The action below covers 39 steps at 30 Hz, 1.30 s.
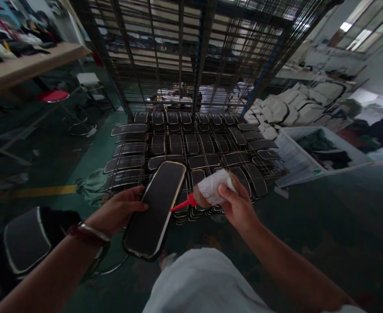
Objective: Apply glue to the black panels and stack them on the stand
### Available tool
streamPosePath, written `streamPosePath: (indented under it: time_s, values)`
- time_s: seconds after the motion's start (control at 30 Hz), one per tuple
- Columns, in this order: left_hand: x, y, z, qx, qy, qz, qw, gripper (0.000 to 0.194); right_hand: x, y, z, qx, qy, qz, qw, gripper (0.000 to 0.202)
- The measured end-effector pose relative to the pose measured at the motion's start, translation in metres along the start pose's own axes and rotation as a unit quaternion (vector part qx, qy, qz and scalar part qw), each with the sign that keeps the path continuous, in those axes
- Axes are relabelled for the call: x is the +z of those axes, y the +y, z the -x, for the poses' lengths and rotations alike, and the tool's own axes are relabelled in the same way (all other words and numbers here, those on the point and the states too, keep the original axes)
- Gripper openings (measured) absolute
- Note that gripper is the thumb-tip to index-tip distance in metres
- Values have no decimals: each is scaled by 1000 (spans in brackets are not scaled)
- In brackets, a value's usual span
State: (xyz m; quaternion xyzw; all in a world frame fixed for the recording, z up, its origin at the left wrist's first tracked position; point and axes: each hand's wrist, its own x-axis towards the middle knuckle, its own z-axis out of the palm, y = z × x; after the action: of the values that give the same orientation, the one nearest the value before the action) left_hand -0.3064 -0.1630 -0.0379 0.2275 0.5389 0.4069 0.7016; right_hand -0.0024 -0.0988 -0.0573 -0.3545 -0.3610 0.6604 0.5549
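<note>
One long, dark grey panel with rounded corners and a pale border (155, 208) is slanting across the middle of my view, its far end leaning right. My bare left grip (126, 206) is closing on the panel's left edge, the thumb lying on the face and the other fingers curling mostly out of sight. A silver-coloured bangle (95, 231) and a dark red bracelet (80, 230) are circling that wrist. My bare right grip (237, 202) is wrapping around a white-wrapped, brownish squeeze bottle (213, 189), which I am holding tipped to the left. Its red, tapering nozzle (185, 203) is pointing at the panel's right border, and the tip is touching it or nearly so; I cannot tell which. Along that border, a yellowish line is running above the tip and a whiter one below.

Beyond the panel, many similar dark panels with pale outlines (159, 144) are lying in rows on a dark metal wire rack (128, 116). A crumpled green cloth (92, 187) is resting on the floor to the left, and a white plastic tub (296, 161) is standing to the right, holding dark fabric. Farther left, a round red-seated stool (53, 96) is standing near a tan-topped desk (31, 61).
</note>
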Motion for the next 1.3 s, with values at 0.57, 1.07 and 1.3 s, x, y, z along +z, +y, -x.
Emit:
streamPosePath:
  time_s: [0.57,1.07,1.3]
  values:
    - [-5,4,-8,16,124,63,990,37,13,7,26,11,-91,36,995,54]
    - [12,-24,-2,32,119,122,985,33,48,38,-51,-1,33,-27,999,54]
    - [1,-22,0,4,70,117,991,40,52,46,-34,-70,-24,59,996,49]
